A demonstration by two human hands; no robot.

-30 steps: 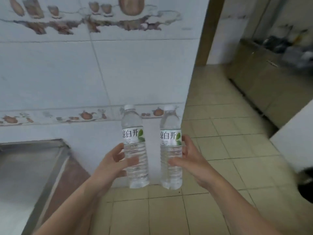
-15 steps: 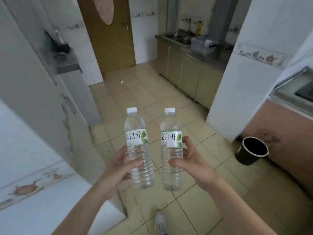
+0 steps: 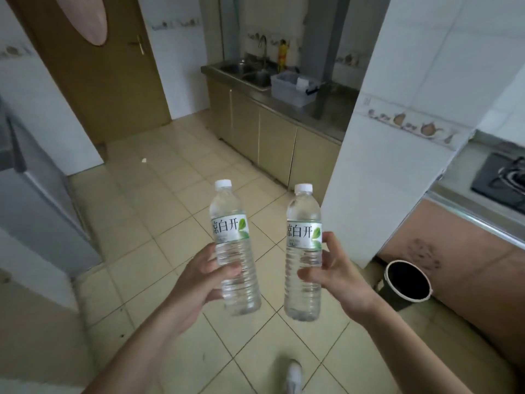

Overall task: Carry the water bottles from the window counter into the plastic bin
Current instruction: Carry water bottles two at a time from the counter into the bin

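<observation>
At your far left stands a grey cabinet (image 3: 42, 200) against the white tiled wall, and behind it a brown door (image 3: 93, 66) with a metal handle. Your left hand (image 3: 196, 285) curls round the lower body of the left water bottle (image 3: 234, 251), thumb across the front, holding it upright with a slight tilt over the beige tiled floor (image 3: 159, 211). A small white scrap (image 3: 144, 160) lies on the floor well ahead. Just beside it, apart and not touching, the right water bottle (image 3: 303, 254) sits upright in your right hand (image 3: 338, 280), fingers and thumb clamped on its lower half. Below, the toe of your white shoe (image 3: 294, 373) shows. Beyond the bottles, the table (image 3: 287, 106) with a sink (image 3: 250, 73) carries the plastic bin (image 3: 292, 88). A white tiled pillar (image 3: 397, 123) stands to the right between you and that end of the table. At its foot sits a black bucket (image 3: 407, 282), and at the far right a gas stove (image 3: 502, 177).
</observation>
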